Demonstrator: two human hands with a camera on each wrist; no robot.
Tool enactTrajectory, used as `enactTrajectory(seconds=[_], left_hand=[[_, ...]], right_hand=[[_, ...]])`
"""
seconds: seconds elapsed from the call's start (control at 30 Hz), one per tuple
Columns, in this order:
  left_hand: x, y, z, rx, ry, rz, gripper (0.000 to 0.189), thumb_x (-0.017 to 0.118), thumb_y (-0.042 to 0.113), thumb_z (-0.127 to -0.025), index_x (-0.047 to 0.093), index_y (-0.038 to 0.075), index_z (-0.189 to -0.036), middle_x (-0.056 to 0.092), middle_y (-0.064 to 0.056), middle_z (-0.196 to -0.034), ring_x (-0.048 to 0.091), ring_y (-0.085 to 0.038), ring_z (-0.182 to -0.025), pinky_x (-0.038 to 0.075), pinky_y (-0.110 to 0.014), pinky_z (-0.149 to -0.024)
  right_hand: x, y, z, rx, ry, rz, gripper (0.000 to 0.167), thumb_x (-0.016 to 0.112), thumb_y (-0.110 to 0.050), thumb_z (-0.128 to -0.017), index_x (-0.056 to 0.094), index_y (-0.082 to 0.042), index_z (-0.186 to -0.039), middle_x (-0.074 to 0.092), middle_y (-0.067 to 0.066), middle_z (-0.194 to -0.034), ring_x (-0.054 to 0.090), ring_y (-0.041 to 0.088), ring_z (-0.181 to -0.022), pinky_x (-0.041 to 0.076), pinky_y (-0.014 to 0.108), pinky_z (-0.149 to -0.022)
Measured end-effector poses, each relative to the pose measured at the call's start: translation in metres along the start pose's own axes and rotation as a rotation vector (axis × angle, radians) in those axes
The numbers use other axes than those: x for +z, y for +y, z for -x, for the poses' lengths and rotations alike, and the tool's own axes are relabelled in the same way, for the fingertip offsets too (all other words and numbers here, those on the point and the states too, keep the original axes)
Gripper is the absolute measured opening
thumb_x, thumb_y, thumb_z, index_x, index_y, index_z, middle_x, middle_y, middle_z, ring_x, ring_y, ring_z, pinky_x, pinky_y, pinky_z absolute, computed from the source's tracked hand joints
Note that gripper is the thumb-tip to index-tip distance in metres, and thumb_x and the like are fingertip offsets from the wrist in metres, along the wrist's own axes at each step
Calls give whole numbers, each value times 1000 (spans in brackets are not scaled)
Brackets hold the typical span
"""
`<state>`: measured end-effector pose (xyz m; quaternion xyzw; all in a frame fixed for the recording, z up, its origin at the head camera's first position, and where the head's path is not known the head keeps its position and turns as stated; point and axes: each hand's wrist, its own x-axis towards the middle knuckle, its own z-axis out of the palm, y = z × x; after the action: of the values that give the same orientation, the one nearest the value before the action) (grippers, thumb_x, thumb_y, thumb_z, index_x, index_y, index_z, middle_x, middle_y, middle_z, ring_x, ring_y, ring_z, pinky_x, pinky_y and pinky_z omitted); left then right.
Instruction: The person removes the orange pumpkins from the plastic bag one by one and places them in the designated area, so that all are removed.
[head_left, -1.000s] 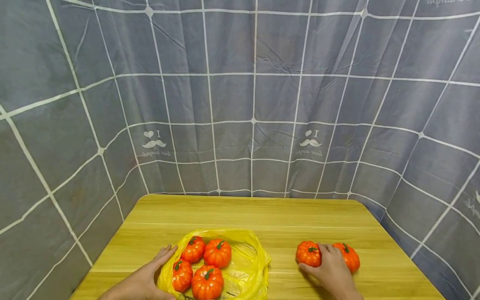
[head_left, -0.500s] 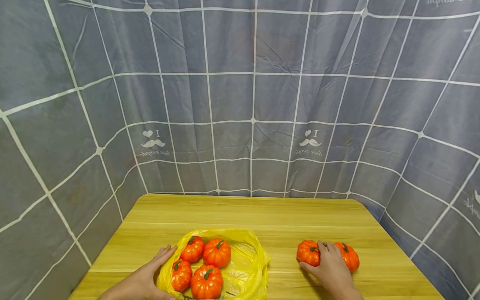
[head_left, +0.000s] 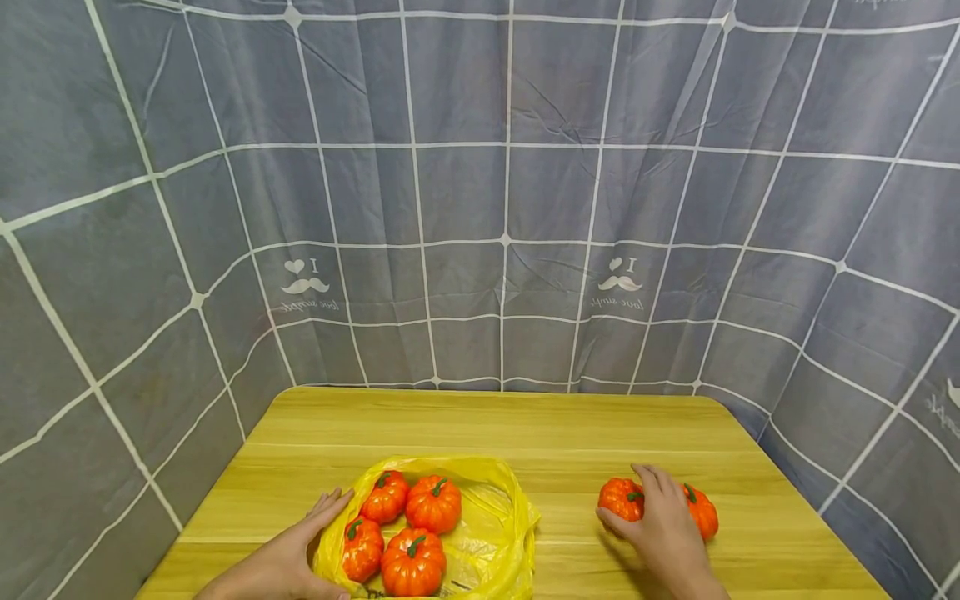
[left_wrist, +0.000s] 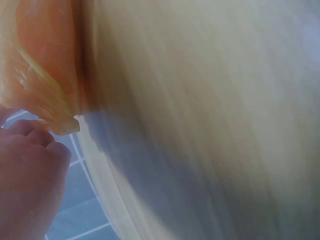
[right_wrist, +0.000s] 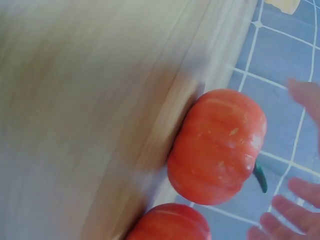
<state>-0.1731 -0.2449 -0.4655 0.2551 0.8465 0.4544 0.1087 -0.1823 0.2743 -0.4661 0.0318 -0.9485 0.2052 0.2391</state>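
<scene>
A yellow plastic bag (head_left: pixel 491 554) stands with its mouth open on the wooden table, with several small orange pumpkins (head_left: pixel 414 563) inside, mostly toward its left. My left hand (head_left: pixel 288 550) holds the bag's left side; in the left wrist view its curled fingers (left_wrist: pixel 32 132) are at the bag's edge. On the right, two more pumpkins sit side by side: a left pumpkin (head_left: pixel 619 498) and a right pumpkin (head_left: pixel 702 512) partly behind my hand. Over them is my right hand (head_left: pixel 667 529), fingers and thumb spread. The right wrist view shows these fingers (right_wrist: pixel 295 212) apart from the nearer pumpkin (right_wrist: pixel 220 147) with its green stem.
The wooden table (head_left: pixel 495 425) has rounded far corners. Around it hangs a grey curtain (head_left: pixel 465 200) with white grid lines, close behind the far edge and along both sides. Bare tabletop lies between the bag and the two right-hand pumpkins.
My right hand has risen a little and its fingers have spread farther over the left one of the two loose pumpkins, which sits slightly farther right. The left hand and bag stay in place.
</scene>
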Motion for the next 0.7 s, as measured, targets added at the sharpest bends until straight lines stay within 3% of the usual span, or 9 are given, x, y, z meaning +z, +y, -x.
enactTrajectory(seconds=[0.17, 0.3, 0.7], left_hand=[[0, 1, 0, -9, -5, 5, 110, 91, 19, -76, 20, -7, -157, 6, -43, -156, -4, -65, -138, 7, -82, -97], [-1, 2, 0, -17, -7, 15, 111, 91, 20, -76, 20, -7, -157, 4, -42, -156, -6, -65, -138, 6, -82, -97], [-1, 4, -1, -21, -17, 34, 111, 90, 20, -76, 19, -7, -157, 2, -42, -157, -7, -64, -138, 5, -82, -97]], right_hand=[[2, -7, -5, -44, 105, -83, 87, 92, -48, -68, 58, 1, -131, 58, 21, -127, 52, 44, -116, 46, 64, -91], [6, -14, -6, -77, 128, -156, 87, 94, -46, -65, 60, 1, -130, 60, 20, -126, 54, 42, -116, 48, 62, -90], [17, -43, -13, 51, -66, -325, 101, 90, -59, -64, 54, -4, -141, 55, 18, -137, 53, 41, -123, 48, 60, -95]])
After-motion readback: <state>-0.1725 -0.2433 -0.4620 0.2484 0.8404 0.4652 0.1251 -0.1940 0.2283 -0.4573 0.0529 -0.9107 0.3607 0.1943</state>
